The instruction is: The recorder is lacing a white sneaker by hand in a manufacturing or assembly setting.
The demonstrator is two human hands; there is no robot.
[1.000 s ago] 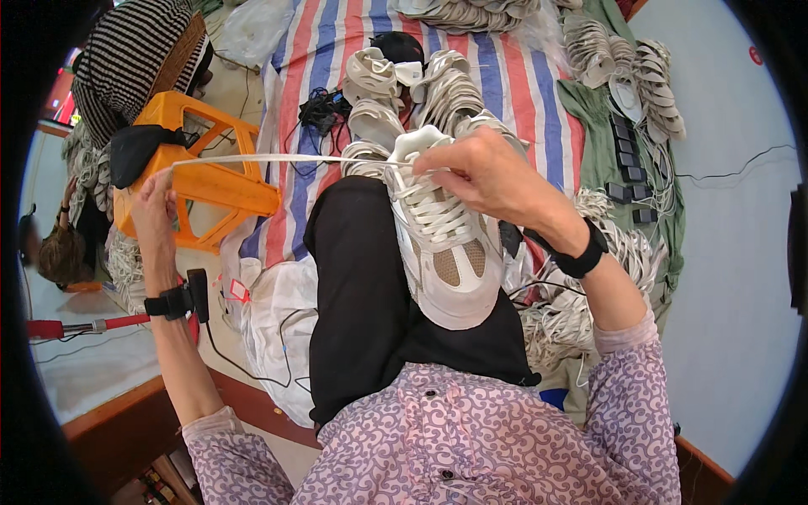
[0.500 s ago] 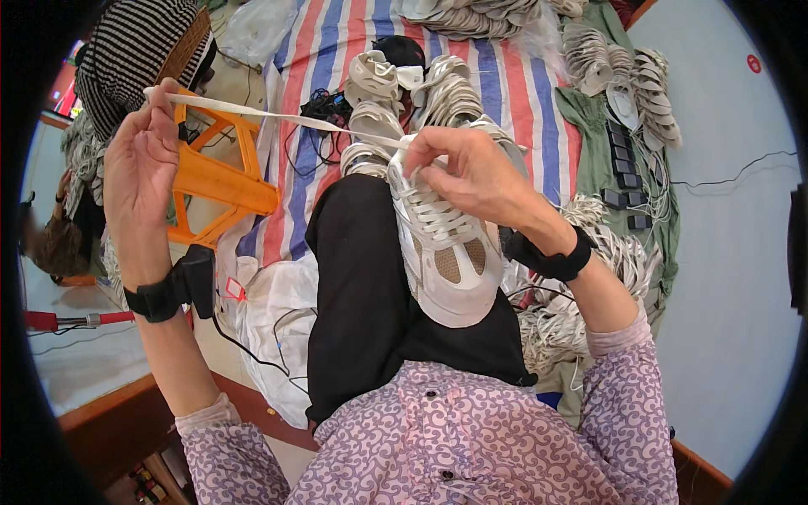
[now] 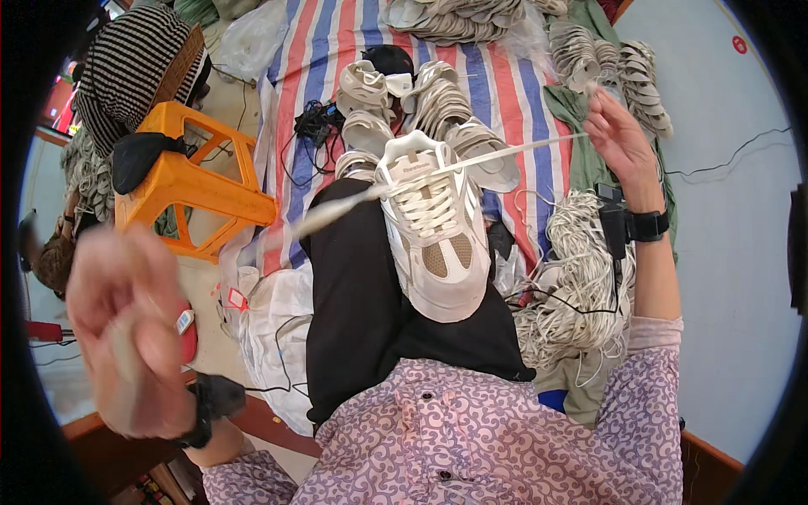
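Note:
A white and beige sneaker [image 3: 449, 290] with tan mesh at the toe rests on my black-trousered lap, toe toward me. Its white shoelace [image 3: 518, 151] is threaded through the eyelets, with long ends pulled out to both sides. My right hand [image 3: 619, 135], raised at the far right, pinches one taut end. Low on the left, my left hand [image 3: 126, 332] is smeared by motion; its fingers look curled, and the other lace end [image 3: 337, 210] runs toward it, blurring out before the fingers.
Beyond my knees, stacked shoe uppers [image 3: 438, 101] lie on a striped sheet [image 3: 316, 59]. An orange stool [image 3: 181, 189] with a black cap stands at the left. Loose laces [image 3: 572, 286] are heaped at the right, near a pale wall [image 3: 724, 278]. Black cables [image 3: 316, 126] lie on the sheet.
My right hand has left the sneaker's top and swung out to the far right with a lace end. My left hand has dropped toward me. The lace now stretches both ways across the sneaker.

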